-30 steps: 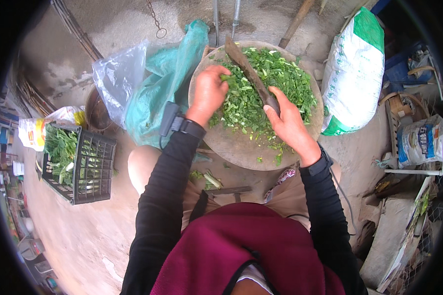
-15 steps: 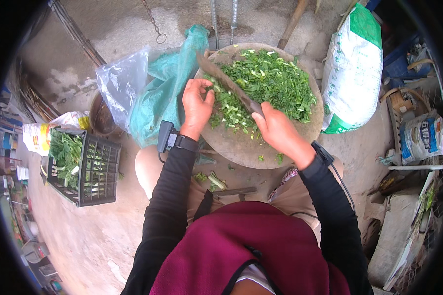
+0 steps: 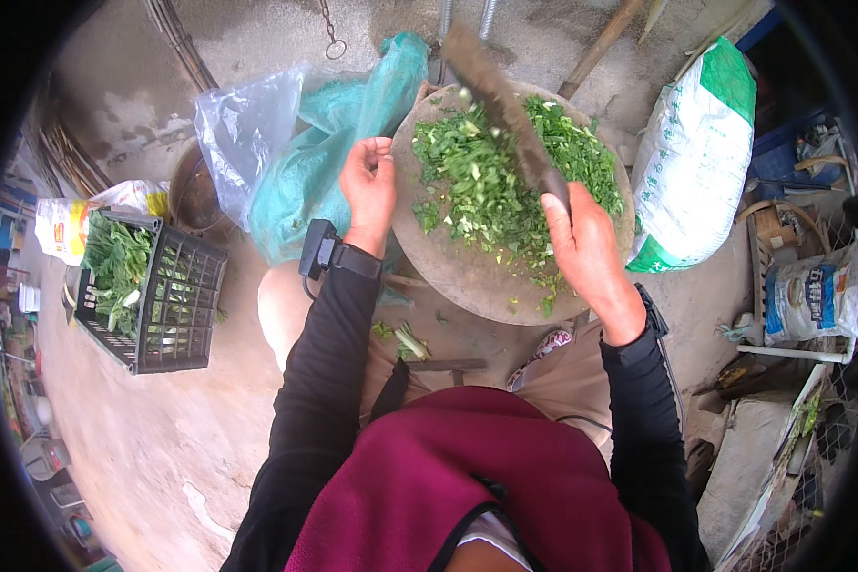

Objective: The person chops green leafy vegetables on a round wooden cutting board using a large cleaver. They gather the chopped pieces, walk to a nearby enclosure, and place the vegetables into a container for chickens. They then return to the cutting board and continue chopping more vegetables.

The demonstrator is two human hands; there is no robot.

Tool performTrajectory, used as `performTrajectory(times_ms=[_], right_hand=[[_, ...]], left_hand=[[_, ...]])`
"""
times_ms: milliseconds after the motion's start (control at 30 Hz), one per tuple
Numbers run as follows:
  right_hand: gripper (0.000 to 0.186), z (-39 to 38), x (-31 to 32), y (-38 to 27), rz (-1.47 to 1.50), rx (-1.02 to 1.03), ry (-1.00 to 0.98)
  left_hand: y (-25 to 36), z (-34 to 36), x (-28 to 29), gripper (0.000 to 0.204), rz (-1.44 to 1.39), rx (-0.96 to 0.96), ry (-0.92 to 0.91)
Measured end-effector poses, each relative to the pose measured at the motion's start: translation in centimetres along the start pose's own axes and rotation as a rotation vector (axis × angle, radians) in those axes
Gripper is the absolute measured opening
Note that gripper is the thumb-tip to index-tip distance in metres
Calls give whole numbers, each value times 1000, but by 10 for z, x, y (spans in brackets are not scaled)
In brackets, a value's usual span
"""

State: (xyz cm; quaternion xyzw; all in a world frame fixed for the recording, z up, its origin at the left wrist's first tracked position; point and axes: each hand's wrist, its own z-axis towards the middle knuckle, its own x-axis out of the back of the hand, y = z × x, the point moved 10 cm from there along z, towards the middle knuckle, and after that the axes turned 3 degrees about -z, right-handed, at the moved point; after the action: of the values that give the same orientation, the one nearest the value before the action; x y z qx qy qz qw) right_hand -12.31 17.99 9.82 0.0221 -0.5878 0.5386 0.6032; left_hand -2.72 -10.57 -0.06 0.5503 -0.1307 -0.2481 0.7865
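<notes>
My right hand (image 3: 593, 250) grips the handle of a chopping knife (image 3: 505, 105), its long, brownish blade pointing up and to the left. The blade crosses over a heap of chopped leafy greens (image 3: 577, 157), with pale stem bits among the leaves. Some pieces by the blade are blurred by motion. Beneath lies a round chopping block (image 3: 448, 272). At the block's left edge is my left hand (image 3: 368, 195), its fingers curled together with nothing visible in them.
Left of the block lie a teal mesh bag (image 3: 305, 195) and a clear plastic bag (image 3: 243, 133). A black crate (image 3: 176, 357) of whole greens stands farther left. A white and green sack (image 3: 696, 143) leans at the right. Stem scraps (image 3: 410, 341) lie below the block.
My right hand and the knife have swung right across the heap, pushing greens along. My left hand has drawn back from the greens to the block's left edge. The view has shifted slightly.
</notes>
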Motion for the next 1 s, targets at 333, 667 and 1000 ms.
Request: performTrajectory(times_ms=[333, 667, 1000], right_hand=[[36, 11, 28, 23, -95, -37, 132], [37, 6, 54, 45, -105, -41, 184], [33, 4, 50, 56, 11, -86, 217]], left_hand=[[-16, -4, -12, 21, -44, 77, -49], [-8, -6, -23, 24, 110, -1, -107], [-6, -12, -26, 26, 223, -72, -105]])
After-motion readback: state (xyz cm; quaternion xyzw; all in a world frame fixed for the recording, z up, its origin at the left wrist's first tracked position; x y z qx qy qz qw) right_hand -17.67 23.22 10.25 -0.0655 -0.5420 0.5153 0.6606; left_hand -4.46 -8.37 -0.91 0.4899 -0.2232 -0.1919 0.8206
